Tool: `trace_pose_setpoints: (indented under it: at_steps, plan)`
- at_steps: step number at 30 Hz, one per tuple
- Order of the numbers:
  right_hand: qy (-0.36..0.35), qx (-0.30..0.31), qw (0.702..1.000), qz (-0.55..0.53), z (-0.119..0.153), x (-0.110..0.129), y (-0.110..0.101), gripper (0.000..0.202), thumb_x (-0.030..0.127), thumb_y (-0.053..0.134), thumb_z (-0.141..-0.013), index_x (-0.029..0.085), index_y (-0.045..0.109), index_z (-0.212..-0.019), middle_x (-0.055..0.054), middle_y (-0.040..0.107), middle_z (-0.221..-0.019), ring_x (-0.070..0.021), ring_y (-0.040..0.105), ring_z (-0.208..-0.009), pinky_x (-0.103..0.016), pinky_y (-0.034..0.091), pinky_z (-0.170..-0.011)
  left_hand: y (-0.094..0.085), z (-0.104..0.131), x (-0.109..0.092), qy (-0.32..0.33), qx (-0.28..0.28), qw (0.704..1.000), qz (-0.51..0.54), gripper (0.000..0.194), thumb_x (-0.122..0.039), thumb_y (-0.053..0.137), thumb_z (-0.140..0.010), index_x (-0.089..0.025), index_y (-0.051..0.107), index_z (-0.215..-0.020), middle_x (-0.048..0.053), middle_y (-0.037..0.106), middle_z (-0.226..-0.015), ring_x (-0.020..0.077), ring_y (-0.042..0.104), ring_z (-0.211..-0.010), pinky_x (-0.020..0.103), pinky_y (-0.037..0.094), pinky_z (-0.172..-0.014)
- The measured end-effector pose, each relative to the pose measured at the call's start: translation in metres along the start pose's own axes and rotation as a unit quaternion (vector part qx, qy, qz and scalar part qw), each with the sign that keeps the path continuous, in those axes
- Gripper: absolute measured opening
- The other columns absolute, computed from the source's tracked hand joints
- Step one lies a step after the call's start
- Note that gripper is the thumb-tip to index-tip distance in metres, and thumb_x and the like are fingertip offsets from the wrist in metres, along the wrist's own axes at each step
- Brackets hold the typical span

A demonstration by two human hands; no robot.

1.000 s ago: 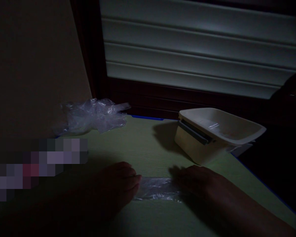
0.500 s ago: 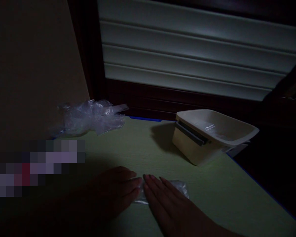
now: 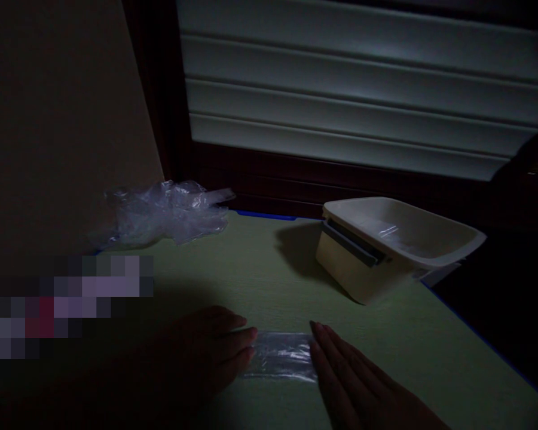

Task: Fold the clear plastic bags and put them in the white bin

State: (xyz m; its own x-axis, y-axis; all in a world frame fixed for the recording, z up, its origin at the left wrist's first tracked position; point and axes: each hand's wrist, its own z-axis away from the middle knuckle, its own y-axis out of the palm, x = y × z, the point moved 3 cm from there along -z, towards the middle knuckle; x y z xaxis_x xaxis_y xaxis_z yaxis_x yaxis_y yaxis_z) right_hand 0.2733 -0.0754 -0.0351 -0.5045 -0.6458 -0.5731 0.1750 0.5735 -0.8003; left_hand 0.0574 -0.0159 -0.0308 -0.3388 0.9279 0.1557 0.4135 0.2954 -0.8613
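A flat, folded clear plastic bag lies on the pale green tabletop, shiny and creased. My left hand, in deep shadow, rests with its fingertips on the bag's left end. On the right end lie the outstretched fingers of my right hand, held side by side and flat. Between the two hands the middle of the bag shows. Neither hand grips it; both press or touch it from above.
A cream plastic bin with a grey handle stands at the back right, clear plastic inside it. Crumpled clear plastic bags are heaped at the back left. Behind the table are a dark frame and a slatted panel. A blurred-out patch covers the left side.
My right hand has slid to the right along the plastic bag, uncovering its middle. My left hand has stayed nearly in place. The view has shifted slightly.
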Motion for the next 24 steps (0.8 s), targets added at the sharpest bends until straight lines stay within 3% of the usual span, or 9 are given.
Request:
trace_pose_setpoints:
  at_steps: [6,9,11,14,16,17,19,24]
  plan:
    - [0.055,-0.014,0.998,0.025,0.016,-0.002,0.011,0.038,0.024,0.039,-0.083,0.005,0.059,-0.109,-0.023,0.063,-0.109,-0.0317,0.062,-0.097,-0.037,0.057,-0.07,-0.01,-0.003,0.0,0.015,0.016,1.0,-0.015,0.027,-0.014,0.031,-0.096,-0.018,0.057,-0.1,0.001,0.066,-0.105,0.0176,0.056,-0.094,0.031,0.039,-0.083]
    - [0.1,-0.041,0.994,0.018,0.016,-0.01,0.007,0.046,0.04,0.039,-0.086,0.004,0.063,-0.1,-0.026,0.066,-0.099,-0.0324,0.066,-0.087,-0.036,0.058,-0.062,-0.014,-0.008,-0.001,0.012,0.039,0.999,-0.014,0.027,-0.013,0.031,-0.095,-0.018,0.058,-0.097,0.001,0.066,-0.102,0.0169,0.057,-0.088,0.029,0.04,-0.079]
    - [0.146,-0.042,0.988,0.001,0.011,-0.019,-0.001,0.055,0.049,0.035,-0.087,0.004,0.066,-0.095,-0.025,0.068,-0.091,-0.0311,0.068,-0.078,-0.034,0.058,-0.055,-0.016,-0.011,-0.004,0.013,0.014,1.0,-0.019,0.029,-0.01,0.03,-0.095,-0.018,0.058,-0.092,0.001,0.067,-0.097,0.0162,0.057,-0.082,0.029,0.04,-0.077]
    - [0.202,-0.047,0.976,-0.06,-0.003,-0.028,-0.017,0.045,0.042,0.034,-0.09,0.011,0.064,-0.103,-0.017,0.07,-0.094,-0.0243,0.068,-0.077,-0.03,0.057,-0.058,-0.016,-0.013,-0.009,-0.029,-0.034,0.998,-0.04,0.026,-0.008,0.035,-0.092,-0.017,0.059,-0.089,0.002,0.067,-0.086,0.0166,0.055,-0.075,0.03,0.04,-0.074]
    - [0.18,-0.074,0.975,-0.104,-0.012,-0.026,-0.025,0.038,0.036,0.035,-0.092,0.014,0.062,-0.108,-0.013,0.069,-0.098,-0.021,0.067,-0.082,-0.028,0.056,-0.066,-0.013,-0.014,-0.011,-0.049,0.03,0.997,-0.053,0.023,-0.007,0.038,-0.089,-0.016,0.059,-0.092,0.003,0.066,-0.087,0.0171,0.054,-0.077,0.03,0.039,-0.074]
    - [0.162,-0.087,0.975,-0.123,-0.017,-0.023,-0.027,0.037,0.034,0.036,-0.092,0.014,0.061,-0.11,-0.012,0.069,-0.1,-0.0201,0.066,-0.085,-0.027,0.056,-0.069,-0.015,-0.015,-0.011,-0.07,0.028,0.995,-0.067,0.019,-0.007,0.042,-0.087,-0.015,0.059,-0.087,0.004,0.065,-0.083,0.0184,0.054,-0.077,0.031,0.039,-0.072]
    - [0.13,-0.096,0.974,-0.16,-0.023,-0.017,-0.025,0.038,0.036,0.038,-0.092,0.013,0.06,-0.113,-0.012,0.068,-0.103,-0.0199,0.064,-0.091,-0.028,0.054,-0.075,-0.016,-0.016,-0.013,-0.048,0.051,0.997,-0.034,0.011,-0.013,0.049,-0.084,-0.017,0.059,-0.083,0.001,0.062,-0.074,0.0172,0.051,-0.068,0.03,0.038,-0.066]
    - [0.113,-0.018,0.957,-0.268,-0.033,-0.014,-0.012,0.043,0.038,0.048,-0.086,0.009,0.058,-0.116,-0.014,0.063,-0.114,-0.0244,0.06,-0.102,-0.035,0.051,-0.086,-0.017,-0.018,-0.021,-0.007,0.057,0.998,0.04,0.013,-0.017,0.045,-0.084,-0.017,0.057,-0.088,0.0,0.06,-0.069,0.0171,0.05,-0.065,0.031,0.038,-0.067]
